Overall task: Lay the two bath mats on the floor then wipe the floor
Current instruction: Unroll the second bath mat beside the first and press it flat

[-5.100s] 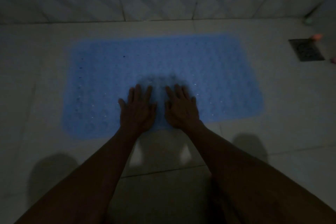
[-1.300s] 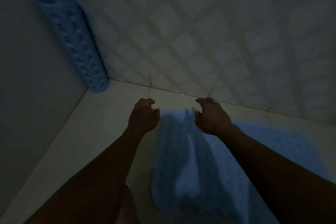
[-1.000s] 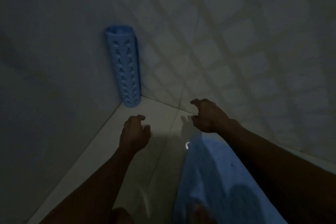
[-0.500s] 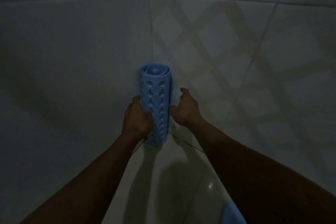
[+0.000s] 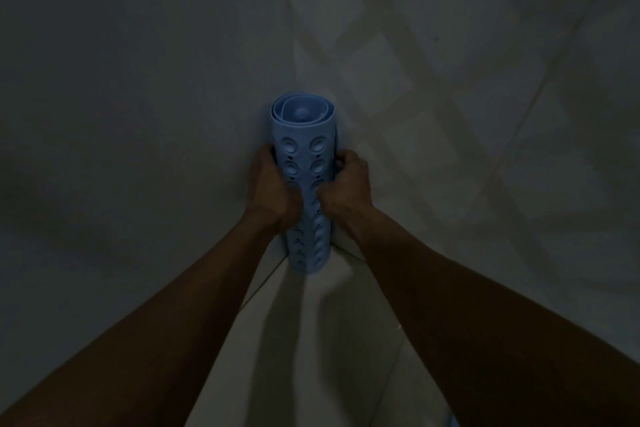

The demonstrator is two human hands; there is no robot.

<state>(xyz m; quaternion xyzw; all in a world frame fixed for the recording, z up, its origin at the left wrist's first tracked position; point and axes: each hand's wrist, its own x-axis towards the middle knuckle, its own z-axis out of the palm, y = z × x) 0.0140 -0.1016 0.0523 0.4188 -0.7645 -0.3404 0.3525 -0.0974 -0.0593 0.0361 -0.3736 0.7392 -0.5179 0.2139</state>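
Rolled bath mat: a light blue rolled bath mat [image 5: 306,184] stands up tall in the corner where two walls meet. Its bottom end sits on the floor [image 5: 311,340]. Its top end shows the curl of the roll. Round suction cups run down its front in rows.

Left hand: the left hand [image 5: 268,189] is on the left side of the rolled bath mat, about halfway up. Its fingers [image 5: 265,158] curl round the roll and grip it. The thumb lies across the front. The back of the hand faces the camera.

Right hand: the right hand [image 5: 346,184] is on the right side of the rolled bath mat, at the same height as the left hand. Its fingers [image 5: 341,159] bend round the far side of the roll and grip it. The thumb presses on the front, near the left thumb.

Arms: both arms are bare. They reach out long and nearly straight from the bottom corners of the view and come together at the rolled bath mat.

Walls: the wall [image 5: 121,97] left of the rolled bath mat is plain and dark. The tiled wall [image 5: 467,80] right of it has a pale criss-cross pattern.

Floor: pale tiles, with dark shadows of the arms below the rolled bath mat.

Light: the room is dim, so small things are hard to see.
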